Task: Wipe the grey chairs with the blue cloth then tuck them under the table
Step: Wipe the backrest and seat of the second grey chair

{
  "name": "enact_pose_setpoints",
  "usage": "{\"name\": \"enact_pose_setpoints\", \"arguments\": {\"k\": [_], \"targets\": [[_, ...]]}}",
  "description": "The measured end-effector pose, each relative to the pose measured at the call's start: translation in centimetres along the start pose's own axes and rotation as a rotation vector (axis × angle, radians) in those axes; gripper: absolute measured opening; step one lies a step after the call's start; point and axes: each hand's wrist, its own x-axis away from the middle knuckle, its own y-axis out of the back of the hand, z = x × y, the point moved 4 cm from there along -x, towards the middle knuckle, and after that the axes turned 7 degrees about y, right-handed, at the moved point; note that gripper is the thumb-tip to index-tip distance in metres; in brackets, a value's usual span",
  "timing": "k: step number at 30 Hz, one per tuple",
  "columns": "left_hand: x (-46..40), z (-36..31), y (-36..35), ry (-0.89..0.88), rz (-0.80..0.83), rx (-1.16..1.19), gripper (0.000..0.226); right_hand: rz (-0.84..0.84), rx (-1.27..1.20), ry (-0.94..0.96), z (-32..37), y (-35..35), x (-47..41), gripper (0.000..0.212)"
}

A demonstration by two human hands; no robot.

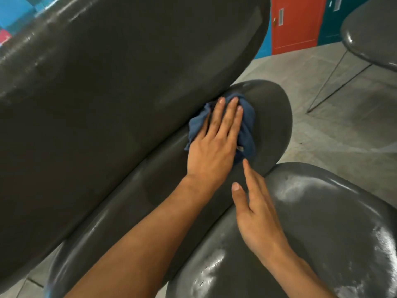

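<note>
The left hand (211, 145) lay flat at the centre of the frame, fingers straight and together, pressing the blue cloth (247, 130) onto the seat of a grey chair (277, 117). The cloth was bunched under the palm and fingers, with folds showing past the fingertips and along the right side of the hand. It sat at the junction where the seat met the chair's large curved backrest (107, 93), which filled the upper left and left of the frame. The left forearm ran from the lower centre of the frame up to the hand.

The right hand (255, 214) was at the lower centre right, fingers extended and slightly spread, holding nothing. Its fingertips pointed toward the cloth, and the longest one ended just beside the cloth's lower edge. Whether the hand touched the surface beneath could not be determined. It was positioned over the gap between the first chair's seat and a second grey chair (322, 222), whose glossy shell occupied the lower right of the frame.

A third grey chair (369, 33) with thin metal legs stood at the upper right, well apart from the others, on a grey floor (322, 130). An orange door (296, 22) was visible at the top, right of centre.
</note>
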Motion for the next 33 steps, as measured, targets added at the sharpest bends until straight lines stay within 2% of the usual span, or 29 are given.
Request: {"name": "enact_pose_setpoints", "arguments": {"k": [6,12,15,19,23,28,30,33], "targets": [[-1.0,-0.4,0.8,-0.014,0.085,0.056,0.066,-0.149,-0.022,0.097,2.6,2.6,-3.2,0.054],[3.2,3.4,2.7,-0.021,0.186,0.133,0.065,-0.02,-0.082,0.138,5.3,-1.1,-5.9,0.055],[4.7,4.9,4.2,-0.048,0.195,0.277,0.055,-0.045,-0.161,0.1,5.4,-2.5,-6.8,0.059],[10.2,8.5,5.6,0.054,0.099,0.466,0.036,-0.124,0.085,0.118,5.1,-4.2,-7.9,0.066],[15.8,11.6,4.8,0.101,0.07,0.356,0.036,-0.3,0.277,0.043,5.0,-3.7,-10.6,0.068],[16.1,10.7,4.0,0.159,-0.076,0.174,0.035,-0.519,0.136,-0.118,6.5,-0.9,-14.8,0.06],[15.7,10.1,3.6,0.206,-0.124,0.15,0.032,-0.545,0.106,-0.13,6.8,-1.9,-14.3,0.061],[15.4,9.8,3.1,0.241,-0.151,0.129,0.03,-0.44,0.094,-0.09,5.9,-4.6,-11.3,0.064]]}}
